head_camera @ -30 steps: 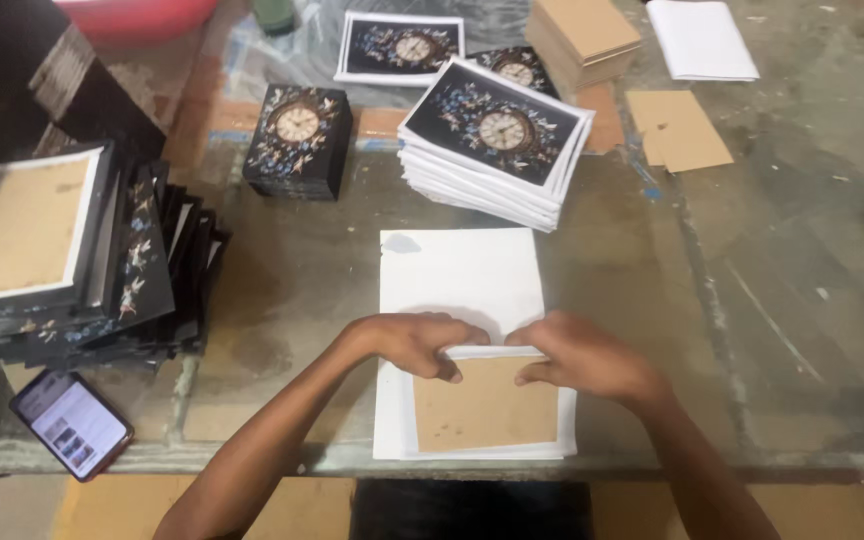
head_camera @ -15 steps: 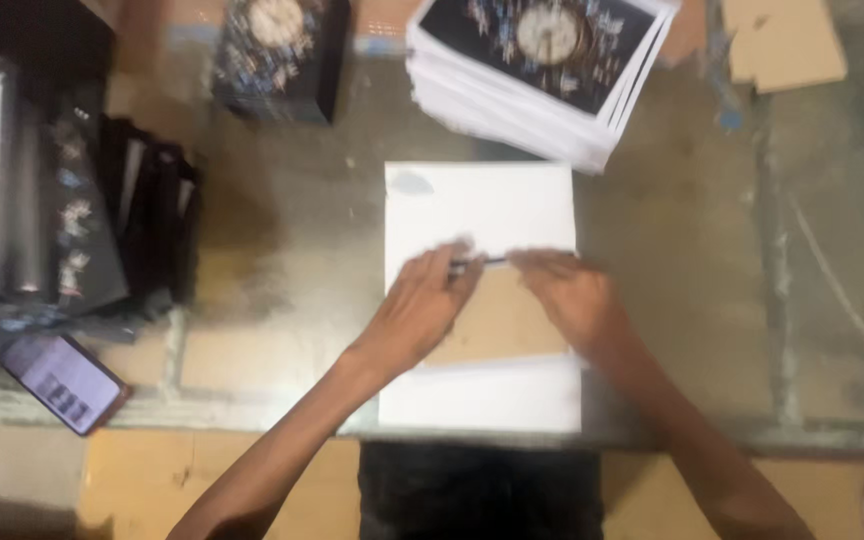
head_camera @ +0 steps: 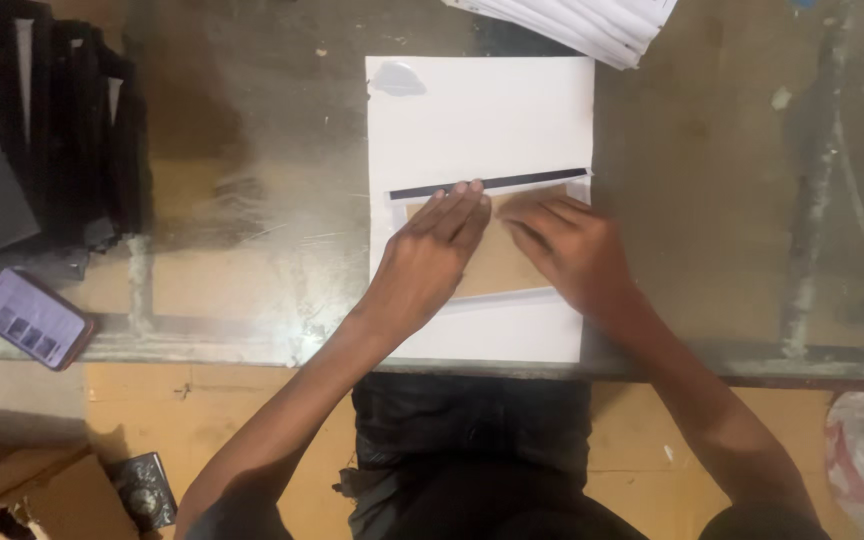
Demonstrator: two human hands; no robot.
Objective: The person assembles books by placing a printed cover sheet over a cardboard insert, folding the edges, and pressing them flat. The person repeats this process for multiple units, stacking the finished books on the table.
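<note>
Left hand (head_camera: 422,265) and right hand (head_camera: 572,255), flat and open, pressing brown card (head_camera: 497,262) onto white sheet (head_camera: 482,110). Top edge folded over (black strip (head_camera: 487,184) showing); other edges not yet folded.

From my remote seat I see a table (head_camera: 252,180) that looks like worn, scratched metal or glass, dull grey with a smeared sheen. On it lies a sheet of white paper (head_camera: 482,110), smooth and matt. On that sheet sits a brown cardboard panel (head_camera: 497,265), matt and slightly fibrous, with a glossy black strip (head_camera: 512,183) along its far edge. Left of the sheet I see a stack of black boxes (head_camera: 62,130) with a soft satin look, and a phone (head_camera: 27,318) with a glossy glass screen. Beyond the sheet is a pile of white cards (head_camera: 582,25), paper-edged.
</note>
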